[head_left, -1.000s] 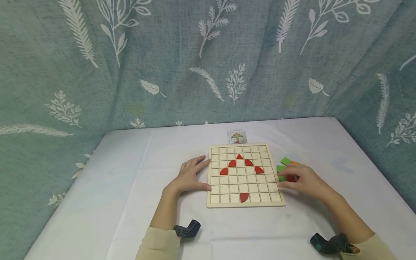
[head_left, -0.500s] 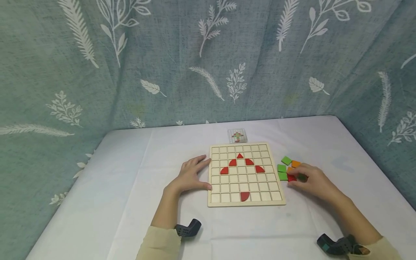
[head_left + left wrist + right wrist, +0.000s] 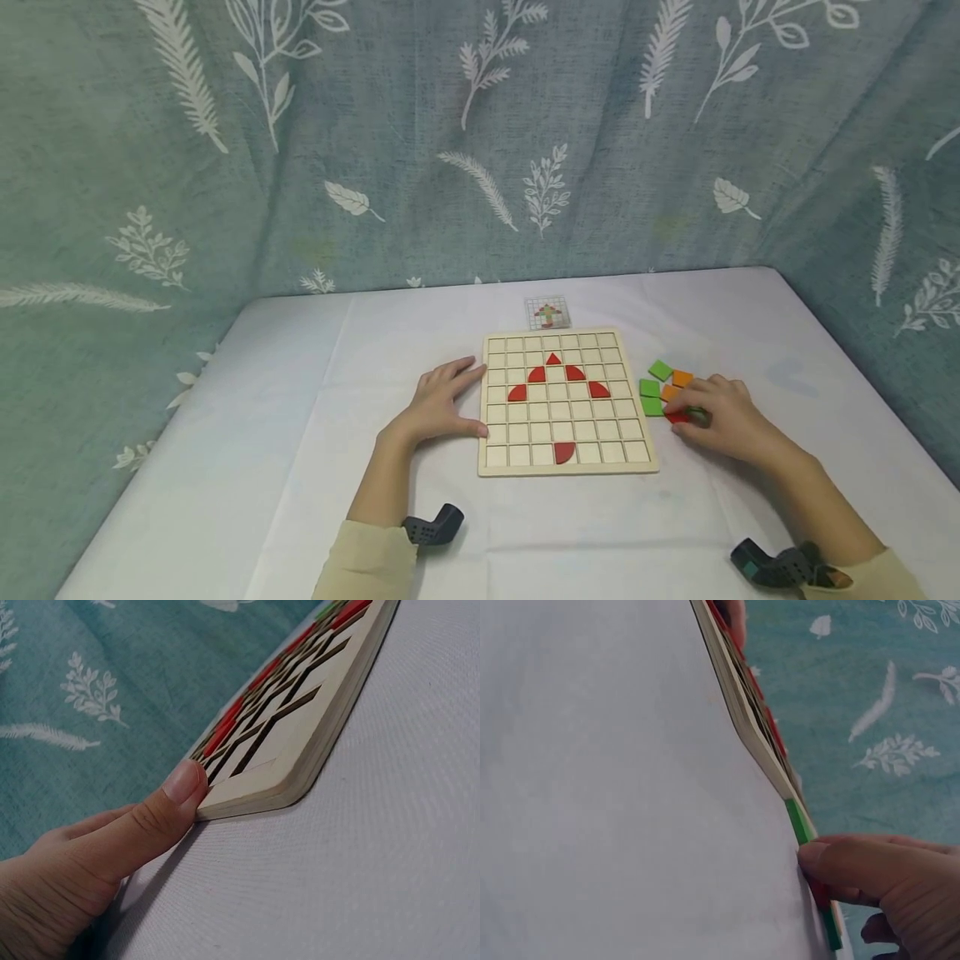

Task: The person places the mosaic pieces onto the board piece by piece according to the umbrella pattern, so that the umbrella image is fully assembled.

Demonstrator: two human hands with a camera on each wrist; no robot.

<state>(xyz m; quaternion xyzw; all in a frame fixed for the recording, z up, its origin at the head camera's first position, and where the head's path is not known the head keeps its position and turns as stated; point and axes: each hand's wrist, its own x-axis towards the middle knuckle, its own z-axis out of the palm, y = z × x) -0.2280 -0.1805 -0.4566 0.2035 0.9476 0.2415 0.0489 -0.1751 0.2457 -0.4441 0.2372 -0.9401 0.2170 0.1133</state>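
A square wooden grid board (image 3: pixel 600 458) lies on the table, with several red pieces set in its cells. Most are quarter-circles (image 3: pixel 564 452), and one is a small triangle (image 3: pixel 553 359). My left hand (image 3: pixel 435 407) touches the board's left edge, thumb and fingers spread apart; in the left wrist view its thumb (image 3: pixel 169 806) rests at a corner. Right of the board, my right hand (image 3: pixel 723 417) pinches a red tile (image 3: pixel 677 418), its body covering part of a dark green piece (image 3: pixel 699 412). In the right wrist view the red tile (image 3: pixel 819 891) shows below the thumb.
Green tiles (image 3: pixel 651 406) and orange tiles (image 3: pixel 682 378) lie between the board and my right hand. Behind the board is a small pattern card (image 3: pixel 547 312) with a gridded picture. A leaf-print cloth (image 3: pixel 405 167) hangs behind the white-covered table (image 3: pixel 330 467).
My right hand has moved right, away from the board's edge, uncovering the green and orange tiles, and the red tile has shifted slightly toward me. The left hand stays at the board.
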